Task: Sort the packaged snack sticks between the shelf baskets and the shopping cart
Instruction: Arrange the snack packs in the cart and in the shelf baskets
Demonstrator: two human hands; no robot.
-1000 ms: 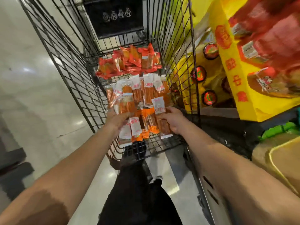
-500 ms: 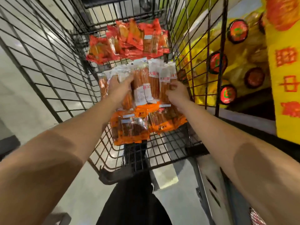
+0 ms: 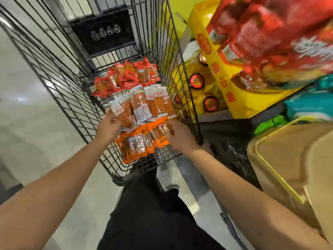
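Note:
A black wire shopping cart point(image 3: 72, 83) holds three rows of packs. Red packs point(image 3: 129, 76) lie at the far end, clear white-labelled snack sticks point(image 3: 153, 103) in the middle, and orange packs point(image 3: 138, 143) nearest me. My left hand point(image 3: 110, 127) grips the leftmost clear snack sticks at the row's near edge. At the right side of the cart my right hand point(image 3: 178, 136) has its fingertips on the orange packs; they are blurred by motion.
On the shelf to the right are a yellow box point(image 3: 225, 83) topped with red bags point(image 3: 270, 42), and yellow bags with round red labels point(image 3: 197, 81) behind the cart wall. A brown carton point(image 3: 288, 159) sits lower right. Pale floor lies to the left.
The bundle of clear snack sticks, held up in both hands a second ago, now lies in the cart's middle row. My right hand has drawn back onto the orange packs.

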